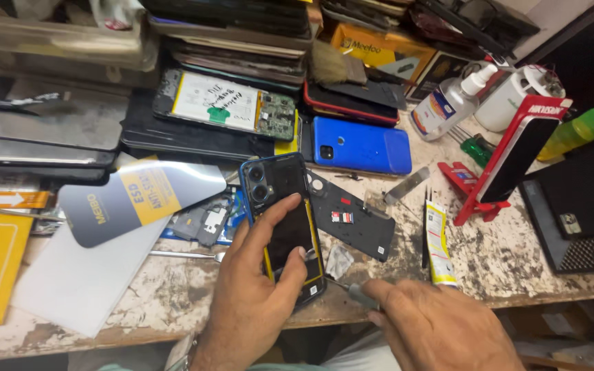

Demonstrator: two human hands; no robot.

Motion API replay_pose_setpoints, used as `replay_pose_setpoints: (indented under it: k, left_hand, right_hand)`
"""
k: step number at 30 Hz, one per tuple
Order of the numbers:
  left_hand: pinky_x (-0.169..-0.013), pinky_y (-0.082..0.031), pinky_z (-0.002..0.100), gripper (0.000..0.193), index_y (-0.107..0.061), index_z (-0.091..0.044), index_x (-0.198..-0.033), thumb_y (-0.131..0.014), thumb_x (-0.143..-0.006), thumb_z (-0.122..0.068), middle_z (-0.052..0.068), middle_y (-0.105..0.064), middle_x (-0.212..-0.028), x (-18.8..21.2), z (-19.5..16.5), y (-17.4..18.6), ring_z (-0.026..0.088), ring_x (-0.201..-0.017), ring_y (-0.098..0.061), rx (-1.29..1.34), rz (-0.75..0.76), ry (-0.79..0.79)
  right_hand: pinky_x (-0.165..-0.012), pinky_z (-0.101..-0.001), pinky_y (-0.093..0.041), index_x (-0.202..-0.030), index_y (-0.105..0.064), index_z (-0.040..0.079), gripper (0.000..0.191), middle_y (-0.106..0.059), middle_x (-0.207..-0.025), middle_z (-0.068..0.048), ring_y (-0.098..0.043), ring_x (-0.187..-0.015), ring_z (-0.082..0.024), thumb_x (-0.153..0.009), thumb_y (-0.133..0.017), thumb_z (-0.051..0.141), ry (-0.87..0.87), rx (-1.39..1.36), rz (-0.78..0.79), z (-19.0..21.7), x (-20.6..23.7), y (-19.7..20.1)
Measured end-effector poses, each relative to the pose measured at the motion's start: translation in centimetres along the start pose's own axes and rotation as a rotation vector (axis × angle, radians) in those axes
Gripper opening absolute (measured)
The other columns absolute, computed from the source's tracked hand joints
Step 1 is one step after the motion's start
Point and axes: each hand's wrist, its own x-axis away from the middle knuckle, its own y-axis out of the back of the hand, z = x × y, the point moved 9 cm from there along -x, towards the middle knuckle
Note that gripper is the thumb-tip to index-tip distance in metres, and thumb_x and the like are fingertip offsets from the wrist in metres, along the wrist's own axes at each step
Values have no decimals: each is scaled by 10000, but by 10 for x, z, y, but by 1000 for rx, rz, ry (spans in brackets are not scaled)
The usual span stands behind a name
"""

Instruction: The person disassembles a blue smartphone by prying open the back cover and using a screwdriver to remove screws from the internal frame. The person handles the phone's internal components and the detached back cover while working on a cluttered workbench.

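My left hand (256,288) grips a dark blue phone body (280,206) with its back cover off, thumb and fingers wrapped around its lower half, camera end pointing away from me. A yellow strip runs along the phone's open inside. My right hand (441,330) holds a thin grey-handled screwdriver (352,294), its tip pointing at the phone's lower edge. A black inner phone plate (352,220) lies on the bench just right of the phone.
A worn wooden bench (489,254) carries a blue phone (362,145), an opened phone with battery (232,104), a red phone stand (503,165), a white bottle (448,103), a glue tube (438,247), a green bottle (589,127), stacked phones and papers at left.
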Motion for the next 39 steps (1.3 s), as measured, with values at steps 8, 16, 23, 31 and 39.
replay_pose_setpoints:
  k: [8, 16, 23, 31, 39]
  left_hand:
    - [-956, -540, 338, 574, -597, -165, -1380, -679, -821, -66, 106, -683, -1202, -2, 6, -1, 219, -1121, -663, 16, -6, 53]
    - [-934, -539, 329, 603, -606, -174, -1387, -685, -802, -55, 118, -681, -1142, -3, 6, 1, 207, -1083, -682, -11, -12, 73]
    - [-903, -562, 313, 640, -614, -167, -1404, -670, -782, -28, 105, -688, -1157, -4, 12, 1, 175, -1065, -707, 75, -20, 161]
    - [-904, -562, 310, 648, -611, -161, -1402, -671, -774, -13, 104, -702, -1186, -5, 14, 0, 163, -1057, -728, 94, -7, 167]
    - [-861, -580, 292, 655, -627, -160, -1385, -679, -751, 1, 83, -713, -1170, -3, 17, 1, 148, -1031, -737, 111, -25, 173]
  right_hand:
    - [-593, -350, -528, -1176, -713, 171, 384, -716, -794, 11, -688, -645, -146, -920, -720, 457, -45, 35, 132, -20, 21, -40]
    - [-631, -315, -559, -1147, -705, 120, 365, -722, -939, -53, -725, -783, -199, -836, -730, 310, 163, -180, -127, 5, 12, -10]
    - [-737, -348, -584, -1145, -694, 88, 366, -689, -991, -64, -713, -860, -220, -820, -795, 220, 146, -251, -165, 12, 0, -5]
    - [-729, -351, -589, -1180, -735, 99, 394, -710, -942, -30, -724, -837, -188, -837, -866, 240, 29, -336, -142, 3, 4, -17]
    - [-795, -342, -599, -1208, -708, 78, 404, -744, -1013, -55, -752, -905, -210, -812, -770, 129, 86, -389, -159, 13, 9, -17]
